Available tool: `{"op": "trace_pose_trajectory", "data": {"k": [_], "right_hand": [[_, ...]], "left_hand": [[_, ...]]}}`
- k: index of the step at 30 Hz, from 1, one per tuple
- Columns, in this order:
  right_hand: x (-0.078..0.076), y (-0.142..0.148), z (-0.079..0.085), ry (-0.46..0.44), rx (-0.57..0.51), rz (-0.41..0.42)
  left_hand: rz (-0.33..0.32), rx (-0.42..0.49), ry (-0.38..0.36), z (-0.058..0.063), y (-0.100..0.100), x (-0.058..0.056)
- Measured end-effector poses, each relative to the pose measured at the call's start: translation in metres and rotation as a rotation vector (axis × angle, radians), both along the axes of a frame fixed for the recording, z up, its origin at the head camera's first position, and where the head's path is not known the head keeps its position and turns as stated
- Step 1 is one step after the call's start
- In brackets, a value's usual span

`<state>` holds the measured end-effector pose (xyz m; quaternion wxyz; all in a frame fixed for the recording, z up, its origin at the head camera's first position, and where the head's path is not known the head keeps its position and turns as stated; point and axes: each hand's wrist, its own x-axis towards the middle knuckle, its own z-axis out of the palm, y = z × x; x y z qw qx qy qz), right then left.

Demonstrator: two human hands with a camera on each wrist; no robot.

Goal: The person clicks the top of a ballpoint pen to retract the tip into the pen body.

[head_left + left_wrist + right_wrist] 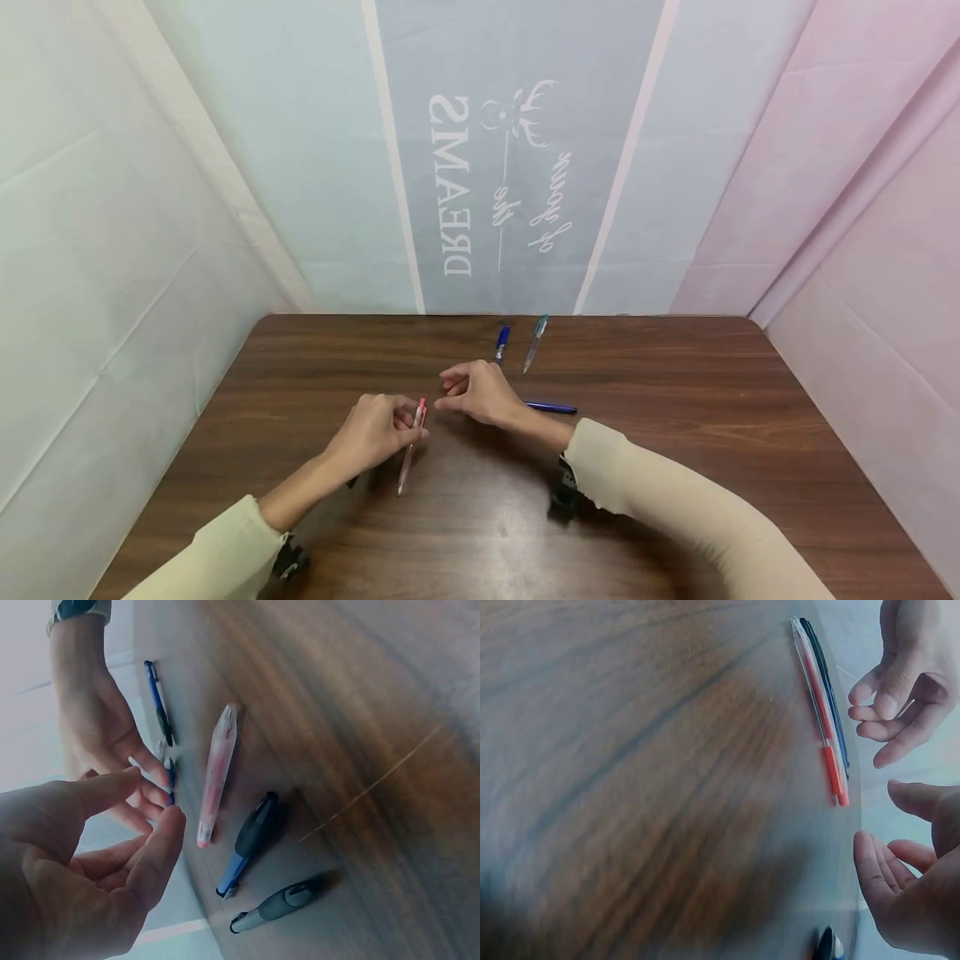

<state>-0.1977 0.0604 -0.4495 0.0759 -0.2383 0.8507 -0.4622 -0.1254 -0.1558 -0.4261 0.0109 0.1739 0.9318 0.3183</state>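
Observation:
My left hand [372,432] hovers by a red pen [405,469], thumb and fingers apart and relaxed. In the left wrist view the red pen [217,776] lies on the table, separate from the left hand [97,862]. Two dark-gripped pens, one blue [247,844] and one grey [277,906], lie beside it. Facing the left hand, my right hand [483,396] has loosely bent fingers with nothing between them. A blue pen [553,407] shows partly from behind the right wrist. In the right wrist view, a gap separates the right hand [911,885] from the left hand [911,682].
Beyond the right hand lie another blue pen [502,342] and a clear pen with a teal end [536,343]. The brown wooden table [675,375] meets a printed cloth [517,283] at its far edge. Pale cloth hangs on both sides.

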Motion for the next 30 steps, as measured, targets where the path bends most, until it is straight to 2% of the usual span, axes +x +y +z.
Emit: {"op": "trace_pose_trajectory", "data": {"k": [9,18,24,30], "right_hand": [[-0.011,0.021,0.010,0.027,0.007,-0.010],[-0.023,0.041,0.018,0.059,0.021,-0.032],[-0.031,0.054,0.019,0.070,0.036,-0.051],[-0.039,0.066,0.020,0.073,0.003,-0.052]], "left_hand": [[0.052,0.114,-0.116,0.006,0.006,-0.024],[0.067,0.179,-0.132,0.011,0.009,-0.049],[0.093,0.204,-0.188,0.011,0.013,-0.061],[0.110,0.274,-0.270,0.012,0.016,-0.070]]}}
